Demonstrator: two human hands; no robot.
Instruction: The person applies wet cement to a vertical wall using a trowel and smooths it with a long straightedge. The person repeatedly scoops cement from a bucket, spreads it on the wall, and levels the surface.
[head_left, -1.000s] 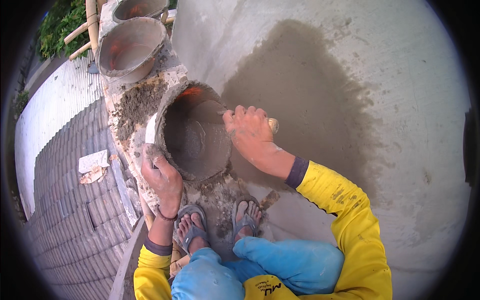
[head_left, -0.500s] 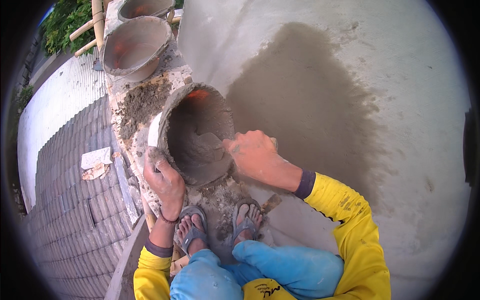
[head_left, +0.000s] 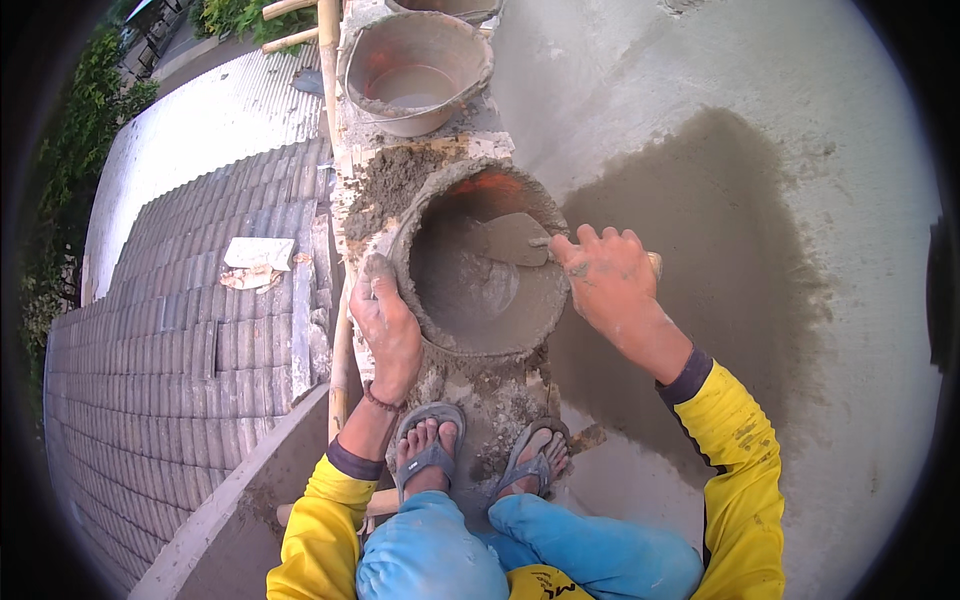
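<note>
The left hand (head_left: pixel 388 330) clamps the rim of the mortar-caked bucket (head_left: pixel 485 268), tilted on the ledge. The right hand (head_left: pixel 612 280), fist closed on a trowel (head_left: pixel 512 238), dips its blade inside. Behind, a second bucket (head_left: pixel 415 70) holds water.

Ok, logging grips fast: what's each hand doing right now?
Left hand: closed on the rim of the mortar bucket.
Right hand: closed on the trowel, blade inside the bucket.
</note>
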